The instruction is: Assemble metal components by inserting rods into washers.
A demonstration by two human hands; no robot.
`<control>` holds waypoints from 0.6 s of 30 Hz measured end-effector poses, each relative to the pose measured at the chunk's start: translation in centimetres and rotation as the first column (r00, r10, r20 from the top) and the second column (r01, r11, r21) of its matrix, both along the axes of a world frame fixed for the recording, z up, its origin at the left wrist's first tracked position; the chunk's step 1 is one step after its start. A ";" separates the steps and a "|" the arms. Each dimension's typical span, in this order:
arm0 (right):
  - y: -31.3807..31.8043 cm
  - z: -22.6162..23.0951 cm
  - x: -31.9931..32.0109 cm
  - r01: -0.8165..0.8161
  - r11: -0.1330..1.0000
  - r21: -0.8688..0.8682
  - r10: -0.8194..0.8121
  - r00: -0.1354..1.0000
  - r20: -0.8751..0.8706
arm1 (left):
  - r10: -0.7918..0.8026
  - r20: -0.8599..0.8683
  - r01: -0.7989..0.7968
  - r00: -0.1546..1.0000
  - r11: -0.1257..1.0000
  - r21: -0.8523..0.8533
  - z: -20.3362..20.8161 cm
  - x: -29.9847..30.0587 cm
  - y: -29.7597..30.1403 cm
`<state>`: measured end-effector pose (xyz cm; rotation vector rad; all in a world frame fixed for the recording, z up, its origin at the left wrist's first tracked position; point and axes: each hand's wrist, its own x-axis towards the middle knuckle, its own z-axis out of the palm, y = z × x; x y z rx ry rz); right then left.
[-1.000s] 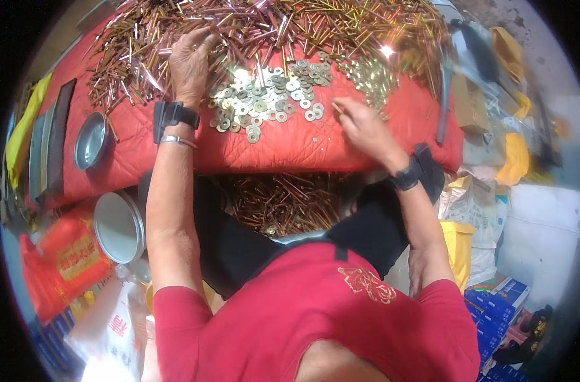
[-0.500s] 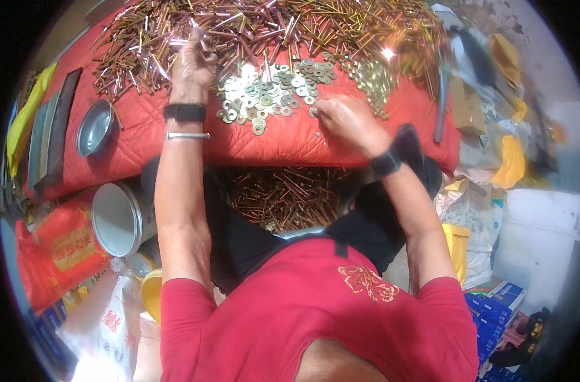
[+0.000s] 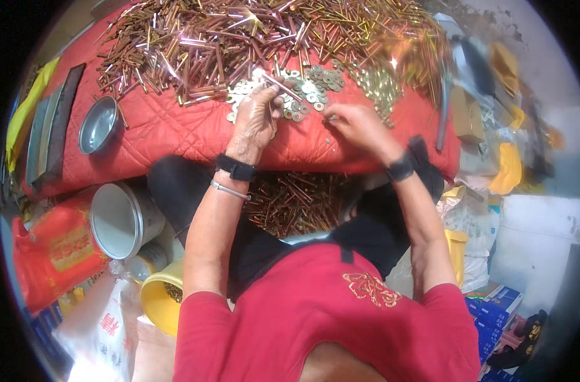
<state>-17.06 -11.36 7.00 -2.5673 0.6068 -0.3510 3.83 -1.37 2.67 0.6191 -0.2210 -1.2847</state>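
Note:
My left hand point(image 3: 257, 121) is closed around a slim copper-coloured metal rod point(image 3: 282, 87), which sticks out past the fingertips over a heap of flat round washers point(image 3: 313, 92). Just right of that heap, my right hand point(image 3: 361, 129) is pinched; whatever small piece its fingertips may hold is too small to make out. Behind both hands lies a big pile of similar rods point(image 3: 220, 41). Small brassy nut-like pieces point(image 3: 380, 92) are heaped beyond my right hand. All of this rests on a red quilted cover point(image 3: 169, 130).
A metal bowl point(image 3: 98, 126) sits on the cover at left. More rods point(image 3: 296, 204) lie in a container between my legs. A white bucket point(image 3: 115, 219) and a yellow bucket point(image 3: 157, 305) stand at left. Blue boxes point(image 3: 494, 318) are stacked at lower right.
My left hand has come from the rod pile toward me and right, bringing a rod over the washers. My right hand has shifted slightly right and nearer, away from the washers' edge.

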 end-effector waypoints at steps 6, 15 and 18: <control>3.2 0.9 1.2 0.172 0.892 0.417 -0.319 0.894 0.314 | -0.010 0.139 0.007 0.990 1.000 0.026 -0.3 -0.7 0.4; 4.0 1.1 2.6 0.271 0.834 0.481 -0.426 0.870 0.249 | 0.081 0.268 -0.126 0.960 0.980 0.152 1.0 -2.3 0.5; 3.4 -0.7 4.2 0.261 0.928 0.266 -0.361 0.810 0.463 | 0.010 0.359 -0.081 0.933 0.980 0.183 1.0 -2.6 0.8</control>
